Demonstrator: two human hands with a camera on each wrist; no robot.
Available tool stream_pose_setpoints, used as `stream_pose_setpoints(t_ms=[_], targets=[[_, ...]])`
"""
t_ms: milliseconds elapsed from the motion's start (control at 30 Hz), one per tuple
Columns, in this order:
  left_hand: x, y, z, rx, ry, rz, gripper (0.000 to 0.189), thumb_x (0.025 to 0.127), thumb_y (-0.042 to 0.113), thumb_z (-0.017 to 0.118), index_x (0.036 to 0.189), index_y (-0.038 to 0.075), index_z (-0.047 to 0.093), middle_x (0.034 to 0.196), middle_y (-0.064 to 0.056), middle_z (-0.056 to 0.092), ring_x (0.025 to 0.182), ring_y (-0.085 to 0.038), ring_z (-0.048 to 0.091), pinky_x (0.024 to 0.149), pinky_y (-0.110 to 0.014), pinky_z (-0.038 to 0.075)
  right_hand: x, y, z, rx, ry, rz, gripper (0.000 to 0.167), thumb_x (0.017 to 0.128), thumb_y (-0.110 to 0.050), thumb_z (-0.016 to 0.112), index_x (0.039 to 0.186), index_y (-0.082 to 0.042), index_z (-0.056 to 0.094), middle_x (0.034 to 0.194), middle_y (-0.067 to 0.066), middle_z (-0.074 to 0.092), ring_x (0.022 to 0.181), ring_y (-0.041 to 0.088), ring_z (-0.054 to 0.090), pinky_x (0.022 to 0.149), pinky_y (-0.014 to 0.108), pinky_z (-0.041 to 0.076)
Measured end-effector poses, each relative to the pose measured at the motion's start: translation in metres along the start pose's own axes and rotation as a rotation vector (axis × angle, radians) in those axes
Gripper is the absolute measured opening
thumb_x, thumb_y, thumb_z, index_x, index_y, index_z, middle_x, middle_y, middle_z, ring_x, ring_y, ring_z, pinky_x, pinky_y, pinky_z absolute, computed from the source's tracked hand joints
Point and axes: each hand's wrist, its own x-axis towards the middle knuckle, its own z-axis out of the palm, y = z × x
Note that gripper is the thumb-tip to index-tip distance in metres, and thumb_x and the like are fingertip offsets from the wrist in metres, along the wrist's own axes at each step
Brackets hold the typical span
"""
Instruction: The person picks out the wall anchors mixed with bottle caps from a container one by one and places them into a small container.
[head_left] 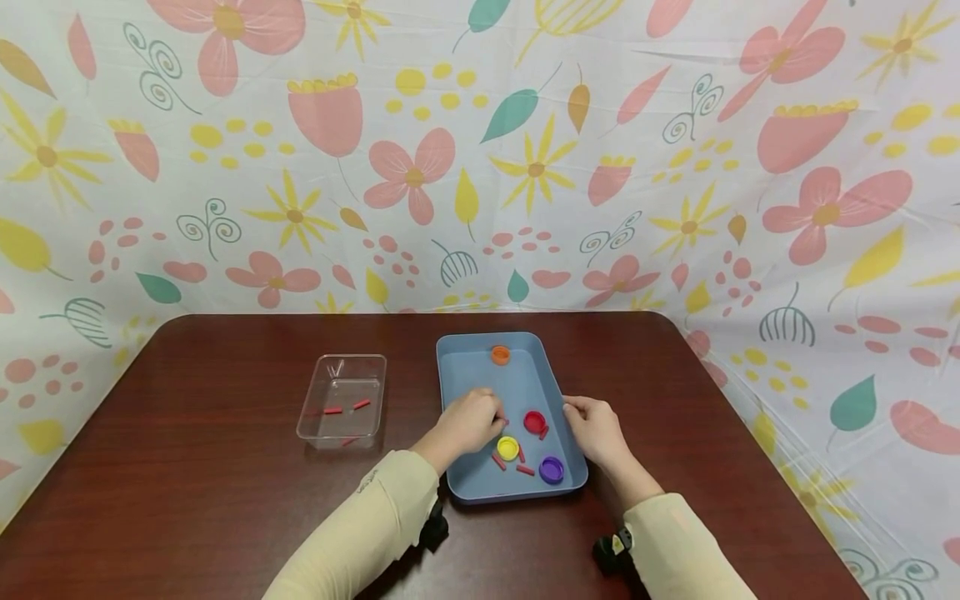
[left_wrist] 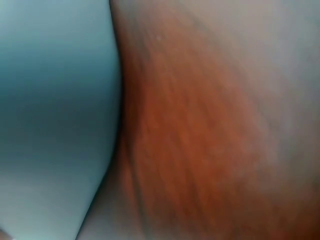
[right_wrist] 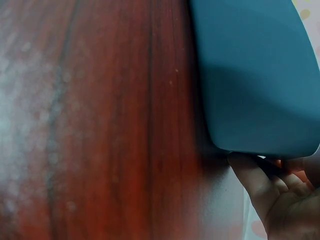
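Several small red sticks (head_left: 525, 470) are seen in the head view, scattered at the lower centre of the frame inside a blue tray (head_left: 495, 490). They can be judged light and fairly stiff, though whether they are brittle cannot be told; they would best be taken across the middle, between thumb and fingertip. Among them are placed a yellow lid (head_left: 507, 449), a red lid (head_left: 535, 422) and a purple lid (head_left: 551, 470), while an orange lid (head_left: 500, 355) is set near the tray's upper end. The left hand (head_left: 471, 421) is lowered into the tray with its fingers bent; a bit of red shows at the fingertips, but whether it is pinched or only touched cannot be told. The tray's right rim is held by the right hand (head_left: 597, 429). At left of centre, three more sticks are contained in a clear box (head_left: 306, 431).

In the left wrist view, only the tray's blurred wall, at left, and the table (left_wrist: 200, 130) can be made out; the hand's grip is not shown.

In the right wrist view, the tray's edge is gripped at lower right, thumb against fingers in a narrow hold. Its smooth, probably light plastic might slide if left unsteadied.
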Motion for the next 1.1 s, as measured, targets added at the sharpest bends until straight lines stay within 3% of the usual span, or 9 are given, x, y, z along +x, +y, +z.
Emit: stream_pose_setpoints(t_ms=[467, 733, 1100], targets=[[0.000, 0.001, -0.004, -0.171, 0.068, 0.009, 0.007, 0.090, 0.017, 0.062, 0.092, 0.012, 0.066, 0.088, 0.000, 0.067, 0.075, -0.007, 0.055, 0.067, -0.019, 0.047, -0.001, 0.001, -0.001, 0.011, -0.005, 0.005, 0.030, 0.095, -0.011, 0.052, 0.119, 0.004, 0.063, 0.110, 0.022, 0.067, 0.092, 0.025, 0.064, 0.072, 0.038, 0.054], [-0.006, 0.000, -0.013, -0.234, 0.127, -0.011, 0.005, 0.090, 0.016, 0.062, 0.092, 0.013, 0.066, 0.089, 0.001, 0.067, 0.080, -0.010, 0.058, 0.069, -0.020, 0.049, -0.002, -0.001, 0.000, 0.017, 0.001, 0.019, 0.029, 0.094, -0.010, 0.053, 0.118, 0.003, 0.064, 0.106, 0.022, 0.069, 0.089, 0.025, 0.065, 0.070, 0.037, 0.055], [-0.015, -0.005, -0.027, -0.309, 0.238, 0.024, 0.004, 0.089, 0.013, 0.065, 0.091, 0.013, 0.068, 0.087, 0.000, 0.067, 0.083, -0.017, 0.062, 0.070, -0.023, 0.051, -0.003, -0.001, 0.000, 0.008, 0.008, 0.023, 0.029, 0.094, -0.011, 0.053, 0.117, 0.003, 0.065, 0.104, 0.021, 0.069, 0.086, 0.023, 0.065, 0.069, 0.035, 0.054]])
